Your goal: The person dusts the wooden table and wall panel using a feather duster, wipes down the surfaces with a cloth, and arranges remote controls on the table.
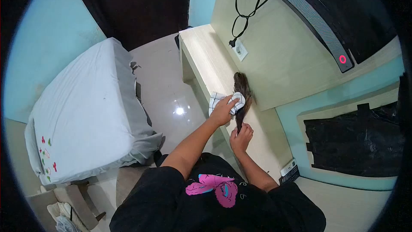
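Note:
A dark brown feather duster (pixel 243 87) lies along the narrow shelf, its bushy end toward the door and its thin end toward me. My right hand (pixel 241 138) is closed around that thin end. Bunched under my left hand (pixel 224 110) is a white cloth with dark checked lines (pixel 238 102). The left fingers grip the cloth and press it against the side of the duster. Part of the duster's middle is hidden by the cloth.
The pale wooden shelf (pixel 206 47) runs along the wall below a socket (pixel 240 50) and hanging black cable (pixel 244 16). A television (pixel 343 13) overhangs at upper right. Remotes (pixel 288 171) lie by my right elbow. A bed (pixel 86 111) stands left; a dark door (pixel 137 4) is behind.

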Motion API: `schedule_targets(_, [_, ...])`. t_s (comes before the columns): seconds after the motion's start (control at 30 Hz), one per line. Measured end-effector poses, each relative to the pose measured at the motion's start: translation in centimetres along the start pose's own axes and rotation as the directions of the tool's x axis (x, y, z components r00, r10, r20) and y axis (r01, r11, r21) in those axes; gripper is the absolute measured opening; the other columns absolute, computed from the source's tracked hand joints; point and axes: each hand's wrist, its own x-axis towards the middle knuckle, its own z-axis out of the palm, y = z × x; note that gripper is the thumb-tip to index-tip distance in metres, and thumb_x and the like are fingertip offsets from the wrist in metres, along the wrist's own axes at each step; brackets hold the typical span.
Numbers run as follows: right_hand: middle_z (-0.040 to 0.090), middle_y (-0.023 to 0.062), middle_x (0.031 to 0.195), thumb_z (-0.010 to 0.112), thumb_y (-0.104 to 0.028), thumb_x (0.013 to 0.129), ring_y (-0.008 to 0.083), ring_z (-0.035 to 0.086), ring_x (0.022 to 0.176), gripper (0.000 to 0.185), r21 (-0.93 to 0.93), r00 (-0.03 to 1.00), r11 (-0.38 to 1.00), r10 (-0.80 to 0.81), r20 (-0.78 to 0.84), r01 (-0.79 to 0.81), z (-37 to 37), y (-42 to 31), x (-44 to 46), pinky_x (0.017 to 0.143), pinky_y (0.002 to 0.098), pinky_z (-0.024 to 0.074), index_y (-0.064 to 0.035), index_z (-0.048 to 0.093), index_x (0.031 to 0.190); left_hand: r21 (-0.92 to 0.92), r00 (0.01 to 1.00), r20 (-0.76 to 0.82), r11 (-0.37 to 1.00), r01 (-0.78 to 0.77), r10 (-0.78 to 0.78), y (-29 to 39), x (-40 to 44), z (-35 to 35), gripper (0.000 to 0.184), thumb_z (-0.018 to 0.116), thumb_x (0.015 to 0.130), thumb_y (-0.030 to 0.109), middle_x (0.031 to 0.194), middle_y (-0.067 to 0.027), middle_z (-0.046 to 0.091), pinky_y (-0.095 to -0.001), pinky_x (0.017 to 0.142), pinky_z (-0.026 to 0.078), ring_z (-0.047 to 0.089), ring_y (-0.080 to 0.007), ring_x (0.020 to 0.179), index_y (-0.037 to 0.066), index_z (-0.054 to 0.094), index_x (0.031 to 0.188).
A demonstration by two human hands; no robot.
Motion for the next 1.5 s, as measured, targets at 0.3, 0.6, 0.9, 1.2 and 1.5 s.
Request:
schedule_targets(0.3, [0.053, 0.0221, 0.126, 0.063, -0.019, 0.086, 0.0411, 0.049, 0.118, 0.046, 0.007, 1.0, 1.0, 0.009, -0.019, -0.009, 0.0, -0.2, 0.0, 0.103, 0.0533, 0.0387, 0.0023, 0.054, 0.126, -0.041, 0.999, 0.012, 0.999, -0.033, 0.034, -0.5, 0.7, -0.2, 0.081, 0.064, 0.071, -0.007, 0.146, -0.0259, 0.047, -0.0492, 0.112, 0.041, 0.048, -0.0472, 0.132, 0.016, 0.049, 0.147])
schedule_targets(0.6, [0.054, 0.0261, 0.121, 0.063, -0.01, 0.089, 0.0443, 0.052, 0.115, 0.037, 0.09, 0.965, 0.967, 0.223, 0.14, -0.236, -1.1, -1.4, 3.1, 0.099, 0.0509, 0.0432, 0.0037, 0.052, 0.121, 0.312, 0.994, -0.104, 0.949, 0.046, -0.014, -0.3, 2.2, -3.4, 0.068, 0.064, 0.083, 0.012, 0.164, -0.0193, 0.028, -0.0661, 0.121, 0.012, 0.022, -0.0408, 0.153, 0.025, 0.051, 0.149])
schedule_targets(0.9, [0.062, 0.0245, 0.109, 0.06, -0.009, 0.094, 0.0461, 0.062, 0.099, 0.027, 0.159, 0.953, 0.942, 0.281, 0.112, -0.297, -3.0, -4.3, 6.9, 0.086, 0.0524, 0.0493, -0.0013, 0.055, 0.12, 0.178, 0.995, 0.085, 0.983, 0.036, -0.051, -3.1, 3.1, -4.2, 0.044, 0.061, 0.087, 0.015, 0.14, -0.0214, 0.051, -0.0679, 0.12, 0.012, 0.038, -0.0412, 0.143, 0.011, 0.057, 0.131])
schedule_targets(1.2, [0.068, 0.0279, 0.094, 0.06, -0.014, 0.096, 0.0482, 0.065, 0.091, 0.017, 0.255, 0.949, 0.946, 0.124, 0.292, -0.202, 1.0, -5.3, 14.9, 0.08, 0.053, 0.0504, -0.0042, 0.063, 0.109, -0.394, 0.814, -0.456, 0.902, 0.179, -0.36, -7.0, 5.5, -11.1, 0.029, 0.051, 0.101, 0.018, 0.113, -0.0293, 0.062, -0.0496, 0.095, 0.045, 0.06, -0.0449, 0.107, -0.002, 0.057, 0.12])
schedule_targets(1.5, [0.071, 0.0268, 0.097, 0.066, -0.017, 0.093, 0.0448, 0.069, 0.094, 0.022, 0.245, 0.928, 0.923, 0.217, 0.303, -0.296, 4.6, -8.5, 21.1, 0.083, 0.0476, 0.0535, -0.0053, 0.066, 0.112, -0.108, 0.955, -0.266, 0.988, 0.11, -0.135, -8.6, 8.6, -14.1, 0.047, 0.076, 0.083, 0.034, 0.106, -0.0233, 0.053, -0.0488, 0.091, 0.045, 0.053, -0.0405, 0.104, -0.008, 0.061, 0.101])
